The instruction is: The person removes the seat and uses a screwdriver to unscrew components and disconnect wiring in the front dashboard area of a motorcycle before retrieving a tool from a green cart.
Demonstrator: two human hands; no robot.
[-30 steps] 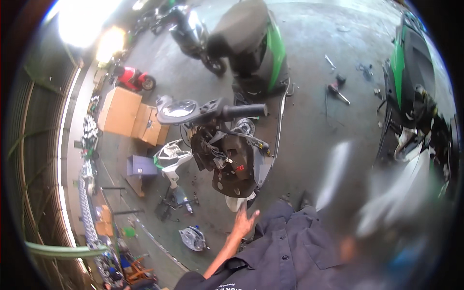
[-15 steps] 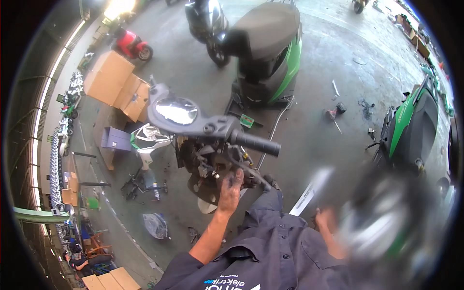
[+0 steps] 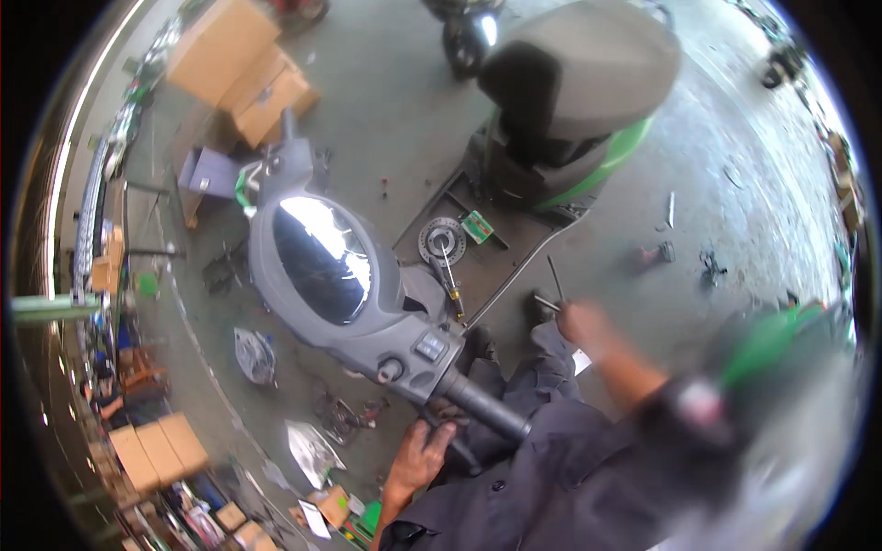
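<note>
A grey scooter handlebar cover with a glossy oval display (image 3: pixel 323 262) fills the middle. Its black rubber grip (image 3: pixel 491 409) points toward me at the lower right. Below this grip, my left hand (image 3: pixel 418 459) has its fingers curled at the brake lever (image 3: pixel 455 445), partly hidden by the handlebar. My right hand (image 3: pixel 588 329), slightly blurred, is closed on a thin metal rod tool (image 3: pixel 548 302) to the right of the handlebar. A round slotted metal disc (image 3: pixel 441 239) and a screwdriver with a yellow-black handle (image 3: pixel 455 296) lie on the scooter's floorboard (image 3: pixel 501 285).
The scooter's dark seat (image 3: pixel 597 69) rises beyond the floorboard, where a small green box (image 3: pixel 477 227) lies. Cardboard boxes (image 3: pixel 220 55) stand far left. A power drill (image 3: pixel 657 253) lies on the floor at right. A green-black scooter part (image 3: pixel 763 354) blurs close at right.
The view has shifted, and the handlebar looks larger and nearer. My left hand has moved from the exposed front parts to beneath the grip. My right hand has come forward with the rod tool.
</note>
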